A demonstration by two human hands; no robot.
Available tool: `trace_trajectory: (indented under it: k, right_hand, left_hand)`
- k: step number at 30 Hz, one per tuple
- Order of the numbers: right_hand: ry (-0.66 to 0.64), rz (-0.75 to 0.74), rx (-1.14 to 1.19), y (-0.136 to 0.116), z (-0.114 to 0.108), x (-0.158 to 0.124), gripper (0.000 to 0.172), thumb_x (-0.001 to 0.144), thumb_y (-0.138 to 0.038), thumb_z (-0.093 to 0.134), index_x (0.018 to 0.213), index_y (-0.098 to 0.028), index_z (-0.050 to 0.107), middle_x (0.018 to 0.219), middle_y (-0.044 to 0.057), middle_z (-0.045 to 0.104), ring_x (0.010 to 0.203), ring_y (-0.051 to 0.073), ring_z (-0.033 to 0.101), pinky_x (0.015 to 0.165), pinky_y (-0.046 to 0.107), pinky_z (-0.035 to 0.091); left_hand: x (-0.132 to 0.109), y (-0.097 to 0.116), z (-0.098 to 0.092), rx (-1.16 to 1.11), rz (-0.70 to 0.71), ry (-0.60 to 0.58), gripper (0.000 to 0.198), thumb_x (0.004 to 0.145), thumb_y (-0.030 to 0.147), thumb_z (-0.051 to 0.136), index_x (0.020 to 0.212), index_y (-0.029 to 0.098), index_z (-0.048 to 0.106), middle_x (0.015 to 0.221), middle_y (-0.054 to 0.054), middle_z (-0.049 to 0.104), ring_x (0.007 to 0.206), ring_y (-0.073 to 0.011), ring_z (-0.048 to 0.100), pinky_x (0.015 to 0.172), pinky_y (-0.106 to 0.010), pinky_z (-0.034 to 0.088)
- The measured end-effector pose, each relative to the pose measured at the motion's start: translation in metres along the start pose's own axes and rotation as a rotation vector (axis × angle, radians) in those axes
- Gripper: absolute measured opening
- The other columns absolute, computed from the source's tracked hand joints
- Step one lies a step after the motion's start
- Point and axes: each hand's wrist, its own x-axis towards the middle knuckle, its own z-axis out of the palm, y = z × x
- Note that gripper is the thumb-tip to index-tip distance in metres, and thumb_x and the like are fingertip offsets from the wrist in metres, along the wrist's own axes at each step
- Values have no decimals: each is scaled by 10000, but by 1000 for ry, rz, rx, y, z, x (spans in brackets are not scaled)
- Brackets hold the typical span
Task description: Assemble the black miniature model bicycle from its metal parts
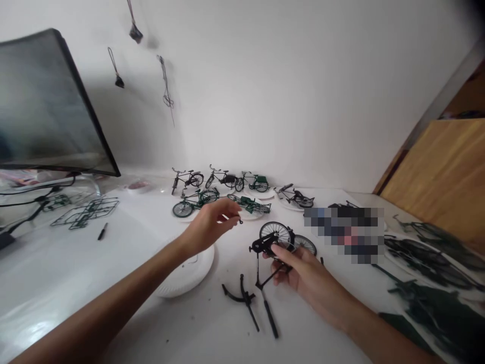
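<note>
My left hand [212,222] is raised over the white plate [174,288], thumb and finger pinched on a small black part [241,221] with a rounded end. My right hand [303,273] grips a black model bicycle frame [261,244] with spoked wheels [276,233] attached; the fingers hide part of it. Between the hands, a curved black fork-like piece [242,297] lies on the table. Beside it rests a slim tool with a black handle [271,318], its thin tip near the frame's lower end.
Several finished-looking model bicycles [193,202] stand or lie along the wall, some on plates. More bicycles [420,258] fill the right side, near a blurred-out patch. On the left are a monitor [49,101], green part sprues [85,212] and a small black-handled tool [102,231].
</note>
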Motion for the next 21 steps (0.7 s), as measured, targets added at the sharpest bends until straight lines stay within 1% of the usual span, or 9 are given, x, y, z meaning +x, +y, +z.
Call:
trace_trajectory:
  k: [1, 3, 5, 7, 10, 12, 15, 18, 21]
  right_hand:
    - [5, 6, -13, 0, 0, -1, 362, 749, -466, 825, 864, -158, 675, 786, 30, 652, 654, 130, 569, 565, 269, 510]
    - [17, 13, -36, -1, -1, -2, 343, 749, -436, 834, 878, -166, 667, 788, 22, 652, 681, 136, 594, 584, 268, 528]
    - [26, 17, -60, -1, -1, -3, 335, 755, -420, 833, 899, -169, 664, 820, 24, 662, 698, 135, 608, 588, 260, 532]
    - [23, 22, -84, -2, -1, -4, 335, 765, -432, 822, 894, -166, 663, 805, 26, 662, 683, 135, 608, 576, 258, 528]
    - [9, 21, -123, -1, 0, -3, 333, 776, -457, 801, 859, -168, 659, 748, 17, 649, 647, 135, 599, 555, 261, 516]
    - [3, 13, -156, 0, 1, -3, 330, 778, -465, 793, 847, -172, 659, 744, 15, 649, 642, 137, 598, 550, 262, 511]
    - [-5, -3, -209, 1, 2, -3, 329, 781, -474, 783, 846, -175, 662, 739, 12, 646, 628, 138, 593, 543, 268, 508]
    - [-19, -16, -247, 2, 2, -3, 324, 792, -480, 771, 840, -181, 654, 719, 7, 631, 615, 142, 585, 543, 279, 512]
    - [-37, -21, -277, 3, 0, -2, 323, 817, -486, 747, 834, -178, 652, 707, 9, 618, 614, 142, 577, 547, 284, 512]
  left_hand:
    - [1, 0, 9, -55, -11, -1, 238, 975, 271, 546, 1160, 145, 629, 958, -75, 712, 828, -144, 700, 737, -273, 612]
    - [-3, -1, 22, -223, -58, -19, 234, 958, 274, 586, 1130, 132, 657, 917, -75, 712, 810, -151, 702, 745, -287, 614]
    - [-13, -1, 27, -447, -156, -27, 190, 908, 273, 674, 1032, 130, 690, 870, -70, 718, 819, -166, 704, 784, -307, 601]
    - [-24, 2, 28, -596, -246, -11, 184, 873, 272, 727, 997, 140, 691, 814, -53, 713, 795, -166, 693, 781, -309, 578]
    - [-32, 11, 27, -579, -258, 21, 187, 888, 300, 715, 1011, 161, 700, 780, -30, 677, 744, -140, 632, 716, -277, 523]
    - [-32, 16, 28, -535, -242, 2, 171, 894, 315, 703, 968, 161, 708, 811, -37, 665, 765, -141, 601, 704, -269, 492]
    - [-30, 18, 32, -508, -228, -61, 162, 911, 313, 671, 909, 152, 684, 849, -49, 661, 806, -153, 597, 722, -273, 480]
    - [-30, 16, 35, -567, -208, -79, 152, 945, 300, 623, 987, 156, 651, 878, -49, 663, 780, -139, 595, 708, -267, 480]
    - [-33, 16, 36, -618, -235, -61, 144, 939, 281, 641, 1005, 153, 651, 893, -54, 681, 773, -134, 609, 707, -262, 494]
